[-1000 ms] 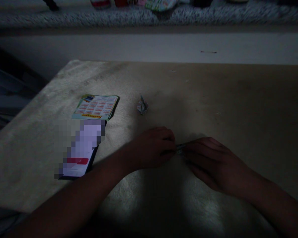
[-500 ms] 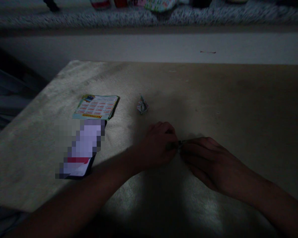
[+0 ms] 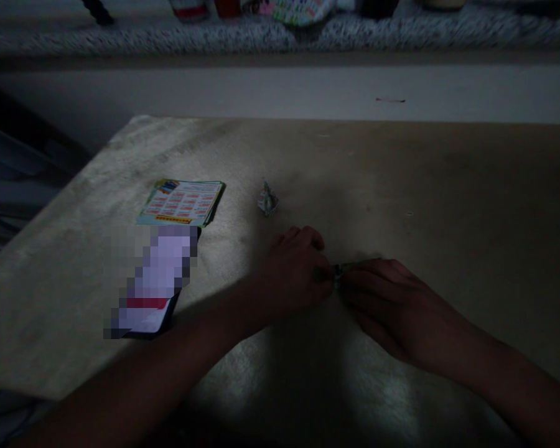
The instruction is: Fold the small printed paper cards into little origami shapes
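Observation:
Low over the middle of the table, my left hand [image 3: 298,270] is closed, thumb and index finger pinching the left end of a small folded piece of paper [image 3: 338,271]. From the other side my right hand [image 3: 396,305] covers most of that paper, its fingers pressed together on it. Only a narrow pale and dark strip shows between the two hands, so its full shape is hidden. Beyond my left hand stands a small folded paper figure [image 3: 267,200] with a printed surface and a pointed top.
A stack of printed cards [image 3: 184,202] lies on the table [image 3: 471,186] to the left. Below it is a phone [image 3: 158,280], its lit screen partly pixelated. Behind the table runs a speckled stone ledge [image 3: 242,40] with several items on it.
My left hand has shifted very slightly left and its upper fingers have changed their bend. My right hand stays almost in place, and the paper remains between both.

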{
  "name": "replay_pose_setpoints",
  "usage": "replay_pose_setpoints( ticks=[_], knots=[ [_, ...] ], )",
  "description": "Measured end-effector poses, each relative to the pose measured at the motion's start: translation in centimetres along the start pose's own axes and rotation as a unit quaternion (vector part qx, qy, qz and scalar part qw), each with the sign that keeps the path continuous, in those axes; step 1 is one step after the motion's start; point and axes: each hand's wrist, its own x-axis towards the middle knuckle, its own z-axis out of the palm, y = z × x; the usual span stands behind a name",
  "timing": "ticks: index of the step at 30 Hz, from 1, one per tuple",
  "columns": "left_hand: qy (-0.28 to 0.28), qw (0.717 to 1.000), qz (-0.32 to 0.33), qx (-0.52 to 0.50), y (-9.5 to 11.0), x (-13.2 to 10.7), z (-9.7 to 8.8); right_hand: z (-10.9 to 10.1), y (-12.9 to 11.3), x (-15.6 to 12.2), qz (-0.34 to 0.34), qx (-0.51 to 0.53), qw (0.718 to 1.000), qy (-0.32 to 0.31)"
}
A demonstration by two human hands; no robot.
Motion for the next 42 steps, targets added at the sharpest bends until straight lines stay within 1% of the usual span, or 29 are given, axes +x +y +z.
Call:
replay_pose_setpoints(
  ticks=[8,14,19,23,26,31,35,42],
  knots=[
    [-0.007,1.000,-0.026,-0.011,-0.3,0.4,0.1,0.2,-0.1,-0.1,0.000,-0.025,1.000,0.002],
    [-0.011,0.999,-0.028,-0.015,-0.5,0.8,0.0,0.4,-0.3,0.0,-0.001,-0.041,0.999,-0.002],
    [-0.039,0.998,-0.032,-0.025,-0.7,1.3,-0.6,0.4,-0.4,0.0,0.004,-0.042,0.999,-0.008],
    [-0.048,0.997,-0.037,-0.041,-0.8,1.6,-1.0,0.3,-0.4,0.1,0.006,-0.040,0.999,-0.011],
    [-0.042,0.997,-0.041,-0.046,-0.9,1.6,-1.0,0.4,-0.4,0.2,0.009,-0.037,0.999,-0.013],
    [-0.029,0.999,-0.020,-0.024,-1.0,1.3,-0.6,0.5,-0.4,0.1,0.015,-0.029,0.999,-0.017],
    [-0.020,0.999,-0.017,-0.025,-1.1,1.1,-0.3,0.5,-0.4,0.1,0.012,-0.020,1.000,-0.014],
    [-0.007,1.000,-0.015,-0.016,-0.7,0.9,0.1,0.3,-0.5,0.2,0.018,-0.004,1.000,-0.015]
  ],
)
